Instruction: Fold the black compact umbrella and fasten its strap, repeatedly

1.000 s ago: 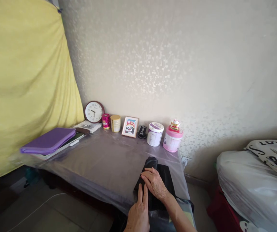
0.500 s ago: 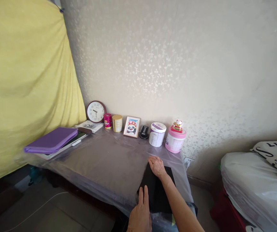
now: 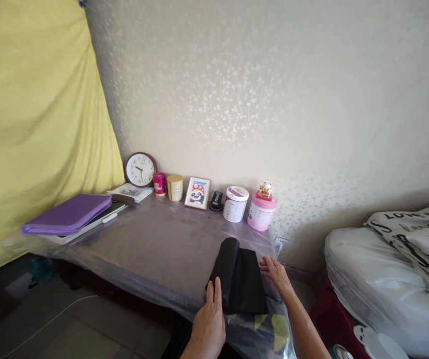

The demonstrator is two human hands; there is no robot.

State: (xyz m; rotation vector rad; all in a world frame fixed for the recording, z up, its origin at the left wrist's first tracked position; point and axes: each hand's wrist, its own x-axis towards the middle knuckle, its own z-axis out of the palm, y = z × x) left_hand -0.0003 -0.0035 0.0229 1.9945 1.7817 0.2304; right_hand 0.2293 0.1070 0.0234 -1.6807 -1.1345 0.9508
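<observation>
A folded black cloth-like piece [image 3: 246, 281] lies near the front right edge of the table, its left part folded into a thicker raised layer. My left hand [image 3: 209, 324] rests at its lower left edge, fingers stretched out and touching it. Just off its right edge is my right hand [image 3: 277, 276], fingers apart and holding nothing. Whether those fingertips touch the tabletop cover is hard to tell.
Along the wall stand a clock [image 3: 140, 169], a pink can [image 3: 159, 184], a yellow-lidded jar [image 3: 174, 188], a panda picture frame [image 3: 198, 193], a black device [image 3: 216, 201] and two tubs [image 3: 236, 205]. A purple folder [image 3: 68, 212] lies left; bagged bedding [image 3: 371, 269] is at right.
My right hand has come off the top of the black piece and moved right, beside it. The black piece's raised left fold now shows. The view has shifted slightly right.
</observation>
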